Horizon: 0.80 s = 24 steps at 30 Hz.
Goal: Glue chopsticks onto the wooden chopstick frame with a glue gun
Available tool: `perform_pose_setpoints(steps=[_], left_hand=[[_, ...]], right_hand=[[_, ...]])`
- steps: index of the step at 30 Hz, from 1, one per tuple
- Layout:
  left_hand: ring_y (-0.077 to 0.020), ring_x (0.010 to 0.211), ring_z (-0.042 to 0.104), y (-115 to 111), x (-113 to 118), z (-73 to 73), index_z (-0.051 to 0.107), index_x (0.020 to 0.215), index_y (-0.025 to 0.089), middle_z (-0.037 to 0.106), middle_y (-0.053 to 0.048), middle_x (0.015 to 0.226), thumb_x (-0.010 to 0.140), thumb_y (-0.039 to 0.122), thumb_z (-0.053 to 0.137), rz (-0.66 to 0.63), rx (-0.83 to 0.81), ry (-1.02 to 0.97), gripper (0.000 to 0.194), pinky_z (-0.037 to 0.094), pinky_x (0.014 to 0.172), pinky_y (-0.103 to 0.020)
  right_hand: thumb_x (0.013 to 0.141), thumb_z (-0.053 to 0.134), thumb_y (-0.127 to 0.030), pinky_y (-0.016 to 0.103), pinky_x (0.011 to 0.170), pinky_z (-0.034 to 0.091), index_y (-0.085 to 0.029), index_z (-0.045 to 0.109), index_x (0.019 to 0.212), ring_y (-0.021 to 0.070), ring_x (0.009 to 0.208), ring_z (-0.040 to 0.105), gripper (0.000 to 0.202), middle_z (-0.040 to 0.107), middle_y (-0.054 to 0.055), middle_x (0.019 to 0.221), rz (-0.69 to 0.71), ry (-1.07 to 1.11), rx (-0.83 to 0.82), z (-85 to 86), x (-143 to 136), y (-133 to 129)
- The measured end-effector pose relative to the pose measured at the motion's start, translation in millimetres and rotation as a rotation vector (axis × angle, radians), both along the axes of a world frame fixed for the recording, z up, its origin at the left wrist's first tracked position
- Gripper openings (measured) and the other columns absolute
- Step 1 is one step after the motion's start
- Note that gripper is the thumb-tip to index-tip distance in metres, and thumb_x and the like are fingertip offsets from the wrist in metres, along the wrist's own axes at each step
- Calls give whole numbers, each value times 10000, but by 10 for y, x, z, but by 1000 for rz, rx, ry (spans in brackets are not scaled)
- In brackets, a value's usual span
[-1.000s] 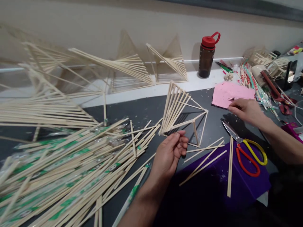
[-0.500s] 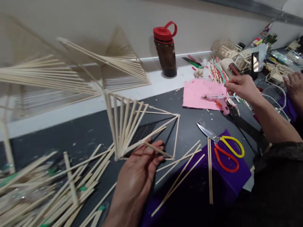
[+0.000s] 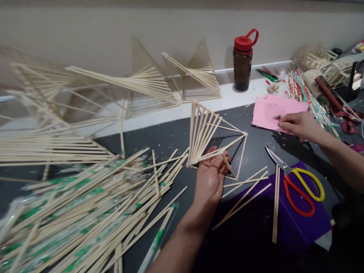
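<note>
In the middle of the table stands a frame of thin wooden sticks, with a fan of slanted sticks on its left side. My left hand reaches under its front edge, the fingers closed around a short stick there. My right hand is over the pink sheet, thumb and fingers pinched together; what is between them is hidden. Just past its fingertips shows the metal nozzle of a glue gun; the hand covers the rest of the gun.
Scissors with red and yellow handles lie on purple cloth, near several loose sticks. A big pile of bagged sticks covers the left. Finished stick frames lean along the wall beside a red-capped bottle.
The view has swung left, showing more of the stick pile. My right hand has come down from behind the glue gun to over it. My left hand stays at the frame.
</note>
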<state>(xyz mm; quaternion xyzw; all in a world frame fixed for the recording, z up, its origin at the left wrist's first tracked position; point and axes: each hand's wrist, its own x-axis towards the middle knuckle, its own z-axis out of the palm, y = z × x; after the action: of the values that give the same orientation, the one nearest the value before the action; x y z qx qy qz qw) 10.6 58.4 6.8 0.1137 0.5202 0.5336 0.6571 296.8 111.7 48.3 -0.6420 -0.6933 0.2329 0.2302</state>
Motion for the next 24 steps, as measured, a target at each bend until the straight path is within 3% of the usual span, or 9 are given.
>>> perform_pose_setpoints(steps=[9, 14, 20, 24], left_hand=[[-114, 607, 662, 59, 18, -24, 633, 961, 149, 728, -12, 730, 709, 103, 756, 31, -15, -94, 284, 440, 484, -176], [-112, 579, 662, 74, 30, -14, 641, 919, 155, 731, -13, 712, 725, 142, 777, 49, -5, -134, 237, 427, 460, -167], [-105, 580, 667, 60, 18, -3, 649, 946, 169, 752, -14, 792, 747, 123, 757, 39, 11, -151, 232, 452, 472, -173], [-106, 562, 666, 53, 27, 10, 640, 941, 164, 748, -10, 789, 727, 124, 773, 35, 9, -146, 255, 449, 455, -172]], right_hand=[[853, 591, -304, 273, 551, 380, -197, 731, 758, 142, 565, 581, 199, 670, 7, 607, 217, -112, -46, -85, -392, 233], [870, 575, -282, 288, 680, 452, -188, 750, 883, 175, 753, 656, 199, 742, 51, 855, 297, -157, -8, -94, -589, 312], [868, 585, -198, 302, 786, 470, -154, 706, 1083, 196, 877, 644, 251, 690, 100, 1021, 387, -245, -12, -196, -858, 356], [827, 609, -157, 293, 808, 470, -135, 638, 1218, 183, 865, 628, 393, 627, 128, 1172, 349, -304, -73, -268, -938, 352]])
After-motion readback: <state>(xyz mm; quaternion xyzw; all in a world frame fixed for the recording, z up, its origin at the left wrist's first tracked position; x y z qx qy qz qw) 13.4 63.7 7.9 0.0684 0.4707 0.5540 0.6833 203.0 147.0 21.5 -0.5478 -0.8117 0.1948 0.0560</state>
